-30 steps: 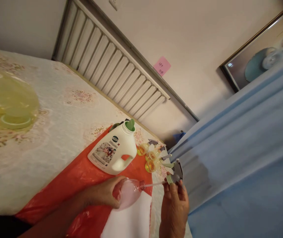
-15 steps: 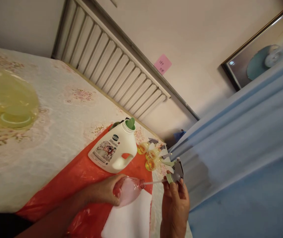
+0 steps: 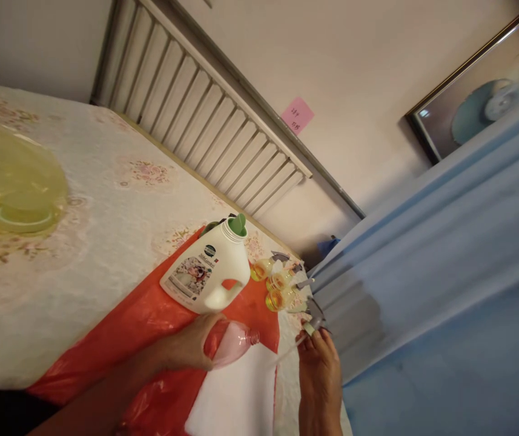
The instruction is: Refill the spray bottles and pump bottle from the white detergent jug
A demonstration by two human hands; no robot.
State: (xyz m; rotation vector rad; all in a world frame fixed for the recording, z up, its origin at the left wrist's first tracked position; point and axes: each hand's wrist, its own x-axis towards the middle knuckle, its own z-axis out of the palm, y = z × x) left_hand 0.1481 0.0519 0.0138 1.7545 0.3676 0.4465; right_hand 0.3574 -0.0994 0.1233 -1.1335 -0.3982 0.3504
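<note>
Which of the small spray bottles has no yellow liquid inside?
The pinkish bottle in the left hand, its sprayer off. The three yellow bottles stand by the jug.

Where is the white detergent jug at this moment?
In the head view, the white detergent jug lies on the orange plastic sheet, just above the left hand and left of the small yellow bottles.

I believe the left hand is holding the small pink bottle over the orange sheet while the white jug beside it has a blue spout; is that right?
Not quite: the head view shows the white jug has a green spout, not blue. The left hand does hold the pink bottle over the orange sheet.
</note>
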